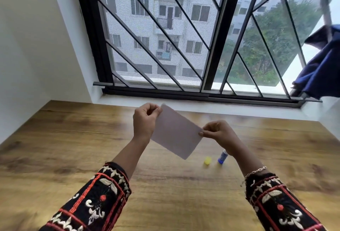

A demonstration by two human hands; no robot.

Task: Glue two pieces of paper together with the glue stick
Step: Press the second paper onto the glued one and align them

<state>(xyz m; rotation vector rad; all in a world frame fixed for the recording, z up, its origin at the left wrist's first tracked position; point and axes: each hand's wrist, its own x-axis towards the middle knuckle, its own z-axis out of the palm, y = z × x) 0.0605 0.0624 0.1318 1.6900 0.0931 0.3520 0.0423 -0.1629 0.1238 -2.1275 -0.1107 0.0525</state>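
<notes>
A pale rectangular sheet of paper (176, 132) hangs tilted in the air above the wooden table (73, 147). My left hand (145, 120) pinches its upper left corner. My right hand (219, 133) pinches its right corner. Whether this is one sheet or two stuck together cannot be told. Under my right wrist, a blue glue stick (222, 157) stands upright on the table with its cap off. Its yellow cap (207, 161) lies just to the left of it.
A barred window with a black frame (217, 46) runs along the far edge of the table. A dark blue cloth (322, 65) hangs at the right. A white wall (36, 46) closes the left side.
</notes>
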